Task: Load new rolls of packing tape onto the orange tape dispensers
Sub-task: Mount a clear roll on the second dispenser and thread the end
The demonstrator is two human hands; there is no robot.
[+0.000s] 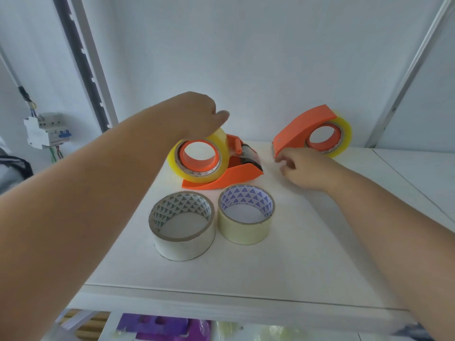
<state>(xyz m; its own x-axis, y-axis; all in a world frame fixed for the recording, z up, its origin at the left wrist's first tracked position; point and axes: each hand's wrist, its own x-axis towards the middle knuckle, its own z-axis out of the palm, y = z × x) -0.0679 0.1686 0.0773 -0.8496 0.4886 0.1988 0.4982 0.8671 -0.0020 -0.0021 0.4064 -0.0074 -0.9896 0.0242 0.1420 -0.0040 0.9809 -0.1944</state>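
Two orange tape dispensers stand on a white shelf (307, 242). The left dispenser (236, 175) carries a yellowish clear tape roll (177, 166); my left hand (197, 114) rests on top of that roll, fingers curled over its far side. The right dispenser (302, 130) also carries a clear roll (344, 134). My right hand (302, 168) lies on the shelf just in front of that dispenser's front tip, fingers loosely curled, holding nothing I can see. Two nearly empty rolls lie flat nearer me: a white one (182, 244) and a pale yellow one (243, 232).
A white wall closes the back of the shelf. A dark perforated upright (81, 62) stands at the left and a white upright (406, 77) at the right. An electrical breaker box (46, 130) hangs at far left. Purple items (162, 327) lie on the level below.
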